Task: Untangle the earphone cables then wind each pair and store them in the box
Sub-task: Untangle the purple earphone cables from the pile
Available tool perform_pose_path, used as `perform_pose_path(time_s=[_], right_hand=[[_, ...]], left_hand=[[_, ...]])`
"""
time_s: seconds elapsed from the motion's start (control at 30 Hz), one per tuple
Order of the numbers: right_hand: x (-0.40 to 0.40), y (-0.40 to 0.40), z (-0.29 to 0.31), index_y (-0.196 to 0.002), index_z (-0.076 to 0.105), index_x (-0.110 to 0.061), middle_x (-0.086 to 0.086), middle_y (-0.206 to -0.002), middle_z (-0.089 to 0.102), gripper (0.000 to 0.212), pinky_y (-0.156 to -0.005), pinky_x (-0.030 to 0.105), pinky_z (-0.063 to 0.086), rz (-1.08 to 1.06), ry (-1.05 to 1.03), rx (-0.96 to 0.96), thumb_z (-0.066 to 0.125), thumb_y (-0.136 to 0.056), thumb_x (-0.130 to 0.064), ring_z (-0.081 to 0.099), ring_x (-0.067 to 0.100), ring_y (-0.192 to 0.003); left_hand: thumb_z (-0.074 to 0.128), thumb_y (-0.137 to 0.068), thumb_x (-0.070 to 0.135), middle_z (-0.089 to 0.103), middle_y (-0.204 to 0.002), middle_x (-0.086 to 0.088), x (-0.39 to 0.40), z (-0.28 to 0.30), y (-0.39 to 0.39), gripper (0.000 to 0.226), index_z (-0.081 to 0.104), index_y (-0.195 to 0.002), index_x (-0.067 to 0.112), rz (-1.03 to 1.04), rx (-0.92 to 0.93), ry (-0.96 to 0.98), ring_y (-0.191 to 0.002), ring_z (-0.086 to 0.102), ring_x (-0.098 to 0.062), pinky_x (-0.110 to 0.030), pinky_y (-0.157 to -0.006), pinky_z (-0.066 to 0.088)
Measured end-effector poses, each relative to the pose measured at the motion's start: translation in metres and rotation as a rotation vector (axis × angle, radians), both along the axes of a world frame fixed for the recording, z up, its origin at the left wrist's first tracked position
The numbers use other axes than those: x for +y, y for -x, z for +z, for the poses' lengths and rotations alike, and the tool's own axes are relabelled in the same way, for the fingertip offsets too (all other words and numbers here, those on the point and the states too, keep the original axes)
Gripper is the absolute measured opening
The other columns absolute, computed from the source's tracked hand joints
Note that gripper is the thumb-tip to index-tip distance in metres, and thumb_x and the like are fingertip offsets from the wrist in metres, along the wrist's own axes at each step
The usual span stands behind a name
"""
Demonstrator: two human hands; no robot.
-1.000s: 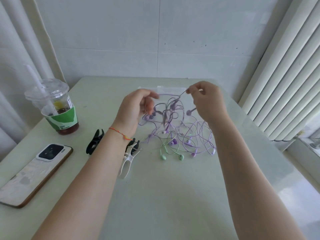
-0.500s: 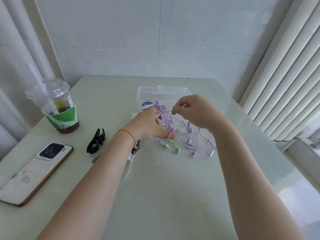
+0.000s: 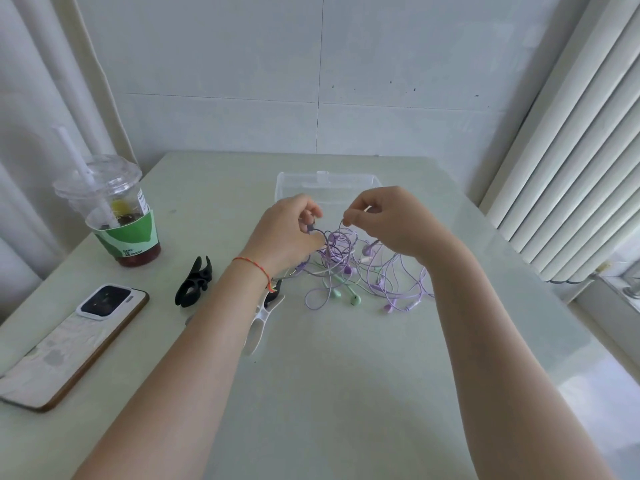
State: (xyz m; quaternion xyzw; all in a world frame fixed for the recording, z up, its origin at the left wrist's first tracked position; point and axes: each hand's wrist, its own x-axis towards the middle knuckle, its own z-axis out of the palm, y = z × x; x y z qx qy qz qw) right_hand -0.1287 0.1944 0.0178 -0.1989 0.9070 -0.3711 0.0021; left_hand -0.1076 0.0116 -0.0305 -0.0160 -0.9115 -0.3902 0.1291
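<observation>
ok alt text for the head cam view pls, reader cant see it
A person's left hand and right hand each pinch a strand of tangled purple and green earphone cables above a pale table, before a clear plastic box. At left sit an iced drink, phone and black hair clip.

Bare table [image 3: 346, 393] in front; cup [image 3: 114, 216], phone [image 3: 72, 344], clips [image 3: 194, 287] crowding left.

Left hand [image 3: 284, 233]: pinches dark plug end of earphone tangle [image 3: 360, 271].
Right hand [image 3: 391, 223]: pinches purple strand, apparently taut.
Box [image 3: 287, 183]: 12 o'clock of tangle.
</observation>
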Motion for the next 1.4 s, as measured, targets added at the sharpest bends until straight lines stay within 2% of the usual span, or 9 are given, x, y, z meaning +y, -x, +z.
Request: perform_pose_path(time_s=[0.1,0.27,0.37,0.6,0.7,0.83,1.03,1.23,1.4], right_hand=[[-0.002,-0.002,0.0,-0.079,0.07,-0.019,-0.012,-0.04,0.043,0.016,-0.036,0.015,0.024,0.018,0.002,0.003,0.061,-0.09,-0.026,0.031,0.007,-0.034],[0.0,-0.001,0.001,-0.078,0.071,-0.019,-0.014,-0.038,0.043,0.017,-0.036,0.014,0.024,-0.002,0.031,0.017,0.061,-0.09,-0.026,0.032,0.007,-0.033],[0.003,0.002,0.001,-0.08,0.071,-0.019,-0.018,-0.04,0.047,0.016,-0.039,0.015,0.027,-0.041,0.021,0.03,0.061,-0.089,-0.028,0.036,0.006,-0.035],[0.005,0.006,-0.001,-0.082,0.071,-0.015,-0.016,-0.036,0.042,0.016,-0.047,0.024,0.029,-0.113,0.076,0.036,0.061,-0.089,-0.024,0.037,0.005,-0.034],[0.003,0.003,0.0,-0.084,0.071,-0.014,-0.014,-0.037,0.042,0.016,-0.037,0.016,0.026,-0.1,0.088,0.026,0.06,-0.091,-0.024,0.036,0.004,-0.03],[0.003,0.003,0.001,-0.085,0.071,-0.014,-0.01,-0.046,0.044,0.017,-0.04,0.017,0.026,-0.114,0.081,0.04,0.06,-0.091,-0.025,0.035,0.005,-0.033],[0.008,0.007,0.0,-0.087,0.071,-0.012,-0.005,-0.057,0.049,0.017,-0.051,0.026,0.032,-0.184,0.076,0.031,0.06,-0.09,-0.024,0.043,0.008,-0.044],[0.013,0.01,0.0,-0.084,0.071,-0.014,-0.001,-0.065,0.054,0.017,-0.052,0.025,0.034,-0.25,0.098,0.059,0.057,-0.09,-0.021,0.045,0.015,-0.053],[0.012,-0.002,0.008,-0.081,0.071,-0.015,-0.01,-0.048,0.042,0.016,-0.048,0.023,0.029,-0.044,0.225,-0.046,0.06,-0.09,-0.023,0.035,0.007,-0.042]], left_hand=[[0.069,-0.082,0.016,0.059,-0.109,0.01,0.003,-0.004,0.0,0.042,0.063,-0.12,0.032,-0.146,-0.081,0.018,-0.099,0.055,-0.006,-0.017,-0.084,0.036],[0.067,-0.088,0.017,0.068,-0.085,0.01,0.005,-0.012,0.001,0.013,0.071,-0.096,0.027,-0.124,-0.117,-0.105,-0.087,0.064,-0.009,-0.021,-0.085,0.046],[0.067,-0.089,0.019,0.069,-0.082,0.01,0.003,-0.013,0.002,0.012,0.068,-0.088,0.031,-0.107,-0.145,-0.152,-0.084,0.066,-0.011,-0.029,-0.09,0.049],[0.064,-0.086,0.013,0.072,-0.081,-0.014,0.005,-0.015,0.002,0.009,0.066,-0.082,0.022,-0.094,-0.166,-0.314,-0.085,0.068,-0.039,-0.051,-0.09,0.052],[0.058,-0.083,0.002,0.072,-0.078,-0.016,0.007,-0.016,0.003,0.018,0.063,-0.076,0.018,-0.012,-0.117,-0.317,-0.076,0.066,-0.04,-0.042,-0.075,0.055],[0.054,-0.084,-0.009,0.066,-0.066,-0.005,0.009,-0.014,0.004,0.023,0.059,-0.076,0.012,-0.001,-0.168,-0.564,-0.048,0.055,-0.011,-0.019,-0.045,0.038],[0.07,-0.075,0.004,0.063,-0.07,-0.004,0.002,-0.013,0.002,0.014,0.075,-0.079,0.015,-0.163,-0.257,-0.696,-0.057,0.045,-0.013,-0.022,-0.05,0.034],[0.061,-0.086,-0.003,0.074,-0.089,-0.006,-0.004,-0.011,0.002,0.025,0.073,-0.073,0.015,-0.251,-0.283,-0.717,-0.076,0.05,-0.026,-0.032,-0.056,0.033],[0.058,-0.089,-0.001,0.073,-0.073,-0.006,-0.001,-0.011,0.004,0.014,0.064,-0.082,0.009,-0.12,-0.28,-0.753,-0.058,0.062,-0.016,-0.026,-0.045,0.034]])
